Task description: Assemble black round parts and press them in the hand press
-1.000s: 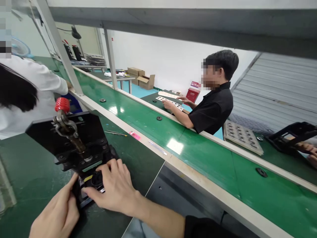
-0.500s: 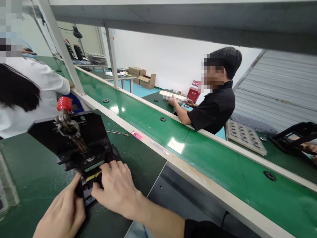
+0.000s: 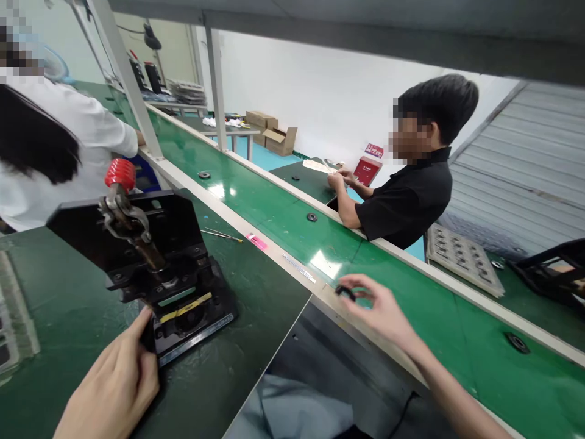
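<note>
My left hand (image 3: 112, 384) rests against the left side of a black press fixture (image 3: 150, 262) with a red-knobbed lever (image 3: 119, 175); its fingers are curled on the fixture's base. My right hand (image 3: 379, 311) is stretched out over the edge of the green conveyor belt (image 3: 411, 305). It pinches a small black ring-shaped part (image 3: 345, 292) between thumb and fingertips. The fixture's nest (image 3: 187, 314) under the yellow strip looks vacant.
Similar black round parts (image 3: 312, 217) lie spaced along the belt. A person in black (image 3: 402, 201) works across the belt, a person in white (image 3: 59, 146) on my left. A tray of parts (image 3: 464, 259) and another black fixture (image 3: 553, 271) sit at right.
My right hand left the fixture's nest and swung right to the belt's edge, carrying the small black part. The left hand stayed at the fixture. The view shifted slightly.
</note>
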`<state>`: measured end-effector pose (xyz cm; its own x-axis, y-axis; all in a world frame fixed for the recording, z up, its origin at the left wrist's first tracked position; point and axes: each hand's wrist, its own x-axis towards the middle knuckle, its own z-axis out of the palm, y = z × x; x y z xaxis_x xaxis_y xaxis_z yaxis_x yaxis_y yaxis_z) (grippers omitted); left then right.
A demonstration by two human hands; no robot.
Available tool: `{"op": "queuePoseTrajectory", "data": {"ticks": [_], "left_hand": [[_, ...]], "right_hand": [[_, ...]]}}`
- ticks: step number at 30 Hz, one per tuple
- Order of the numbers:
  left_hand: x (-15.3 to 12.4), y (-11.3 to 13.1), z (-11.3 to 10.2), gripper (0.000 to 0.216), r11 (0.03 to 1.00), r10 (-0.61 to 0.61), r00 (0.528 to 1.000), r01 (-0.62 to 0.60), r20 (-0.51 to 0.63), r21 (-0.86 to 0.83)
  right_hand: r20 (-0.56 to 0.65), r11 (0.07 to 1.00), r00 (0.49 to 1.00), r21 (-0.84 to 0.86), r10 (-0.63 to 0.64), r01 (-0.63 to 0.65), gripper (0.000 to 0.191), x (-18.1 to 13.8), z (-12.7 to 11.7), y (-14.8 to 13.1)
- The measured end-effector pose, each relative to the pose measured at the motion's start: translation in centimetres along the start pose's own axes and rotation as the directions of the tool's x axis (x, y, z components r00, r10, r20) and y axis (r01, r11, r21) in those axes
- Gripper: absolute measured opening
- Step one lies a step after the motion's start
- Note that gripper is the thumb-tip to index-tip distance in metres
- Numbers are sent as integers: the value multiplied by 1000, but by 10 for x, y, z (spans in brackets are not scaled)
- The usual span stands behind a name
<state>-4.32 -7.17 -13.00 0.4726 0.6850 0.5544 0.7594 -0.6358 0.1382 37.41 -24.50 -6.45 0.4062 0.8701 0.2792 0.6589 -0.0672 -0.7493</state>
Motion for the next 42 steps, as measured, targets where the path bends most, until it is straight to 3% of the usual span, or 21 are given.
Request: {"op": "queuePoseTrajectory", "data": {"ticks": [3,7,11,14,20,24,30,39,42], "left_hand": [[4,5,-4,65,999,17,1000,-16,-22,40],[9,13,-13,64,995,50,999,-48,-21,85],[9,16,-17,63,994,36,999,-35,-11,100],[9,15,-17,63,995,30,1000,-29,-5,96],[9,11,-17,64,993,76,997,-73,-33,89],[8,12,-16,63,992,63,998,-61,-17,107],[8,18,-18,62,991,60,997,-65,37,121],[6,17,-17,59,991,70,997,-72,26,112],[8,17,-18,58,988,85,996,-87,18,127]], "right_hand": [[-267,973,962,-200,63,-119,34,3,-43,61],[-277,954,961,-284,13,-95,37,-2,-48,102],[-112,956,985,-277,-130,95,29,12,-23,90],[-9,950,973,-218,-230,223,32,40,2,78],[-35,934,948,-183,-317,306,36,76,39,83],[-71,916,942,-267,-327,298,29,66,36,86],[64,921,966,-289,-252,260,26,54,23,85],[96,911,961,-306,-260,278,24,52,17,87],[118,889,962,-369,-246,272,41,50,16,88]]}}
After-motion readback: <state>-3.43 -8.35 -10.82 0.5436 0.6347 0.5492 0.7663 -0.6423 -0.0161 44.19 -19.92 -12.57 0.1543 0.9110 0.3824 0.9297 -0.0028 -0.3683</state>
